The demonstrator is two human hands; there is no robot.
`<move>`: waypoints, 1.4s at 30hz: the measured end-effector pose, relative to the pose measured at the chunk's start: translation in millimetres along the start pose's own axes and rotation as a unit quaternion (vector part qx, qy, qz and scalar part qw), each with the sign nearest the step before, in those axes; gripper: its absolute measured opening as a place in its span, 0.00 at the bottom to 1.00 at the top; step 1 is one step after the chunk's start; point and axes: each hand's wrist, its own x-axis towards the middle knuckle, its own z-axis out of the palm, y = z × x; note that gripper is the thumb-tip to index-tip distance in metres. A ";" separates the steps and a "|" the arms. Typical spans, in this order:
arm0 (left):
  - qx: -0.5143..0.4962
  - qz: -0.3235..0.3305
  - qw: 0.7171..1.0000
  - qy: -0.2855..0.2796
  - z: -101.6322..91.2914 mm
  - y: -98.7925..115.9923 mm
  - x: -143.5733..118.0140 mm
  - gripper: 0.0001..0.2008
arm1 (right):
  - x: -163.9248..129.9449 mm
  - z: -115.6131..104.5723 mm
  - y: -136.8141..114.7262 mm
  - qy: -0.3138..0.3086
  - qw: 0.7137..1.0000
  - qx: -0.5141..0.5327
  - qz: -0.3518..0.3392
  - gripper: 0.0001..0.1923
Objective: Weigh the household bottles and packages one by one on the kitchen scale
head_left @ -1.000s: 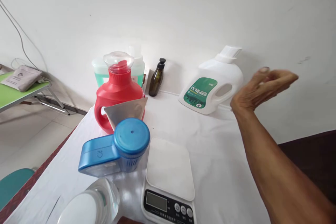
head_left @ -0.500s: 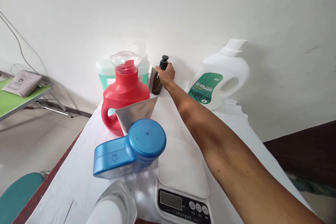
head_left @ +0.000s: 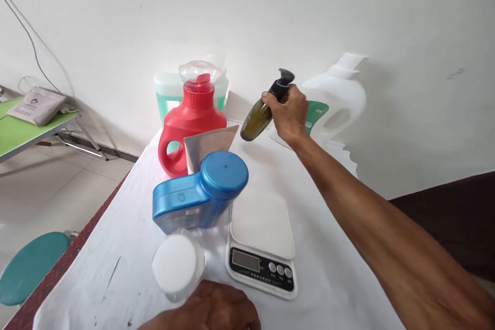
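Observation:
My right hand (head_left: pixel 288 113) is wrapped round the neck of a dark olive pump bottle (head_left: pixel 257 119) with a black pump head. The bottle is tilted in the air over the far part of the table, its base pointing down and left. At the near edge my left hand (head_left: pixel 220 309) lies with its fingers curled under; no object shows in it, though its palm is hidden. Just beyond it is a clear container with a white lid (head_left: pixel 175 264). A white kitchen scale (head_left: pixel 263 227) with a dark display stands right of a blue bottle with a round cap (head_left: pixel 201 191).
A red handled jug (head_left: pixel 193 124) stands behind a silvery pouch (head_left: pixel 211 144). Behind the jug is a green-liquid container (head_left: pixel 164 95). A white detergent bottle (head_left: pixel 348 93) stands far right by the wall (head_left: pixel 251 10). A teal stool (head_left: pixel 34 268) is at left.
My right hand has lifted the pump bottle off the table and brought it rightward and nearer, tilting it. My left hand has come into view at the bottom. The view has shifted slightly.

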 end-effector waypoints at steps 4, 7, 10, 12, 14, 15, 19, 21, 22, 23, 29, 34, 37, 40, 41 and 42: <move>0.024 0.004 1.000 -0.005 -11.9 16.4 -6.0 0.23 | -48.3 -60.4 -27.4 -0.027 0.997 0.058 -0.040 0.09; 0.033 -0.010 0.999 -0.015 -20.9 29.2 -10.1 0.24 | -89.4 -90.5 -37.6 -0.074 0.990 0.115 -0.026 0.11; 0.042 -0.006 0.999 -0.028 -24.3 34.8 -10.7 0.23 | -125.9 -107.9 -44.1 -0.100 0.986 0.131 -0.009 0.13; 0.045 0.000 0.999 -0.028 -24.3 35.6 -10.6 0.23 | -144.5 -114.8 -48.6 -0.110 0.987 0.115 -0.013 0.15; 0.046 0.001 0.999 -0.025 -23.9 35.9 -10.8 0.22 | -158.0 -119.0 -52.5 -0.120 0.988 0.102 -0.012 0.16; 0.045 0.000 0.999 -0.022 -23.8 36.1 -11.0 0.22 | -162.9 -120.3 -53.8 -0.123 0.987 0.098 -0.010 0.16; 0.043 0.003 0.999 -0.018 -24.7 37.7 -11.5 0.20 | -174.1 -121.6 -52.7 -0.115 0.989 0.092 -0.002 0.17; 0.042 0.005 0.999 -0.020 -25.4 38.2 -11.3 0.20 | -176.3 -120.6 -50.2 -0.103 0.991 0.089 -0.008 0.17; 0.041 0.006 0.999 -0.021 -25.6 38.2 -11.2 0.20 | -176.9 -119.9 -49.0 -0.100 0.991 0.088 -0.011 0.17; 0.040 0.006 0.999 -0.020 -25.7 38.1 -11.2 0.20 | -177.3 -119.0 -48.0 -0.099 0.991 0.086 -0.015 0.18; 0.035 -0.006 0.999 -0.019 -24.0 36.4 -11.4 0.20 | -177.9 -115.5 -45.6 -0.131 0.986 0.099 -0.023 0.21; 0.027 0.001 1.000 -0.014 -23.1 34.3 -10.4 0.20 | -185.1 -121.3 -37.8 -0.131 0.979 0.154 -0.016 0.24; 0.024 0.012 1.000 -0.008 -23.0 33.7 -10.2 0.20 | -193.5 -125.9 -16.9 -0.074 0.974 0.211 0.023 0.27; 0.022 0.020 1.000 -0.007 -22.7 33.6 -10.3 0.19 | -205.3 -128.3 22.2 -0.028 0.965 0.226 0.129 0.26; 0.021 0.021 1.000 -0.007 -22.6 33.4 -10.3 0.19 | -210.1 -128.4 37.2 -0.023 0.962 0.213 0.169 0.26; 0.021 0.021 1.000 -0.007 -22.4 33.2 -10.3 0.19 | -215.2 -128.2 51.6 -0.027 0.962 0.184 0.201 0.28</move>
